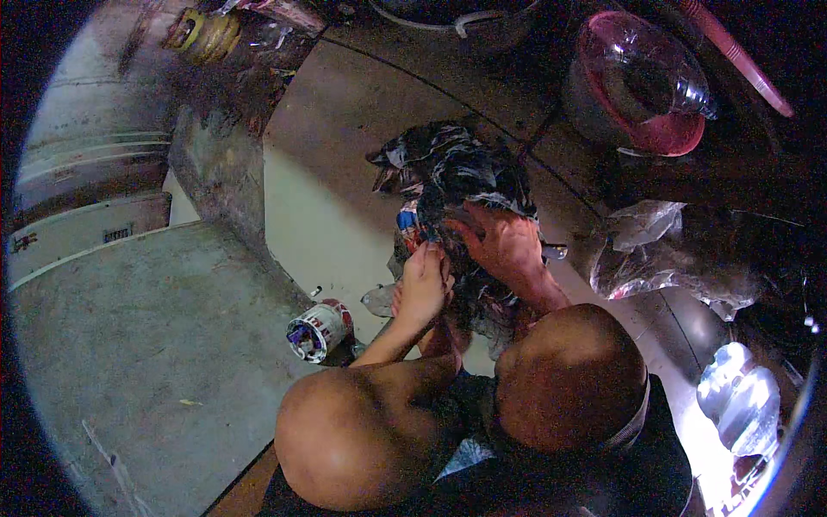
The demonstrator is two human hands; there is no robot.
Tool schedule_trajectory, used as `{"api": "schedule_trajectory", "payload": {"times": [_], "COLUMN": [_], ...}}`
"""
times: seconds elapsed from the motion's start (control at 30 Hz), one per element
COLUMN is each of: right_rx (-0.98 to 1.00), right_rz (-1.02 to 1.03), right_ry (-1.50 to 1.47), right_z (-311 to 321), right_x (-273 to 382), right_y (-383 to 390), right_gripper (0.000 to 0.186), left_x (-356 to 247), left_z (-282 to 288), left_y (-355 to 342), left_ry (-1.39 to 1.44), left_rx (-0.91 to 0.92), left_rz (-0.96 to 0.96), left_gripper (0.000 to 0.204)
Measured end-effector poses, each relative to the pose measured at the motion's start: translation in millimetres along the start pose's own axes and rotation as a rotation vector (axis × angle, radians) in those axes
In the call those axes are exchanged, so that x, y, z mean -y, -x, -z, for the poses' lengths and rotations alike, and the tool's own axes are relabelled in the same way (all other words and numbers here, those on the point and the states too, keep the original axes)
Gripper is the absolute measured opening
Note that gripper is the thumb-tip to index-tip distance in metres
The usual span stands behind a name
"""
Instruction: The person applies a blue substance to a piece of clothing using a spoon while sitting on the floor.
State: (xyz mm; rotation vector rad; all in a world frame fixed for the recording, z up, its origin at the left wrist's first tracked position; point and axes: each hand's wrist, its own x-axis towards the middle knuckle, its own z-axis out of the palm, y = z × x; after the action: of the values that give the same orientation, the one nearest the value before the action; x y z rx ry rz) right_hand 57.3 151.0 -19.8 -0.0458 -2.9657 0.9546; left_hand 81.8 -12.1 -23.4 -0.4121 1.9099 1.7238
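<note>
A wet, dark patterned cloth (452, 185) is bunched in a heap on a pale stone slab (319, 198), near the middle of the view. The near end of the cloth is gripped by both hands. The left hand (422, 284) is closed into a fist around a twisted fold at the lower left of the heap, with the knuckles turned upward. The right hand (504, 246) is laid over the cloth just beside it, the fingers (469, 226) curled down into the fabric and the palm pressed on top; the two hands are almost touching. Both knees are seen bent up below the hands, so the forearms come in between them.

A small tin can (317, 330) with a printed label is lying on its side at the edge of the slab, to the left of the left hand and apart from it. A red plastic basin (642, 86) is set at the upper right, well apart from the cloth. A crumpled clear plastic bag (655, 250) is lying to the right of the right hand, and a clear plastic bottle (741, 405) is seen at the lower right. A coil of yellow rope (205, 33) is lying at the upper left.
</note>
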Motion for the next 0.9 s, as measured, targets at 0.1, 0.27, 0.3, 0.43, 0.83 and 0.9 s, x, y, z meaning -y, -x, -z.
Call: {"api": "schedule_trajectory", "payload": {"times": [0.1,0.27,0.3,0.43,0.83,0.9], "right_rx": [0.165,0.037,0.052,0.036,0.737,0.779], "right_rz": [-0.050,-0.076,-0.042,-0.047,-0.264,-0.224], "right_ry": [-0.177,-0.260,-0.317,-0.250,-1.084,-1.027], "right_z": [3.5,3.1,-13.2,-9.2,1.6,-7.0], "right_x": [14.9,5.5,16.6,9.3,3.3,8.6], "right_y": [-6.8,-3.5,-6.3,-6.0,-10.4,-11.8], "right_gripper": [0.035,0.034,0.034,0.034,0.042,0.042], "left_x": [22.3,21.0,9.0,-4.1,-9.5,-8.2], "left_z": [17.2,1.2,16.9,5.9,0.3,8.2], "left_y": [-1.7,-8.4,0.9,0.5,-0.6,4.2], "left_ry": [-0.191,-0.303,-0.247,-0.162,-0.210,-0.208], "left_rx": [-0.110,-0.154,-0.159,-0.098,-0.148,-0.161], "left_rz": [-0.157,-0.198,-0.128,-0.110,-0.216,-0.220], "left_gripper": [0.030,0.030,0.031,0.032,0.031,0.032]}}
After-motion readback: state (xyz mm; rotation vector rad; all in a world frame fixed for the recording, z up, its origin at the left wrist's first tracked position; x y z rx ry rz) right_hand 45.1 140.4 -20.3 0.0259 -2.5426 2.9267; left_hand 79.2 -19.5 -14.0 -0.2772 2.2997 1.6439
